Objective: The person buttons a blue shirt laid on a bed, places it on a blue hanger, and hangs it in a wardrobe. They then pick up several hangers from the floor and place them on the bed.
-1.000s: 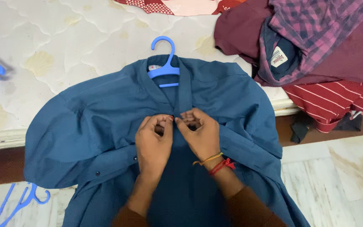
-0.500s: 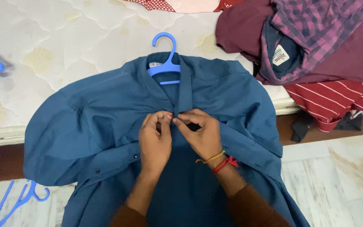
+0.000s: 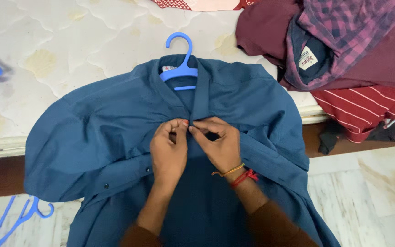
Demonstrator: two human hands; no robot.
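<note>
Shirt: my blue shirt (image 3: 115, 123) lies front-up on the mattress (image 3: 60, 41), its lower half hanging over the bed's edge toward the floor (image 3: 371, 192), both sleeves folded in across the body.
Hanger: a blue plastic hanger (image 3: 179, 68) sits inside the collar, hook pointing away from me.
Left hand: my left hand (image 3: 169, 148) has its fingers curled in, thumb and forefinger pinching the placket edge just below the collar.
Right hand: my right hand (image 3: 218, 145), with threads tied at the wrist, pinches the opposite edge; the fingertips of the two hands nearly touch at the centre.
Feel: I judge the cloth light, thin and limp; it creases wherever I push it and would slump if lifted by one point.
Where to hold: the doubled placket strip and the collar band look firmest, so small fingertip pinches there should control it best; a button would be small and slippery.
Risk: tugging could drag the shirt off the hanger's shoulders.
Nearby: a heap of maroon, checked and striped clothes (image 3: 357, 55) lies to my right; more blue hangers (image 3: 21, 219) rest at the left.
</note>
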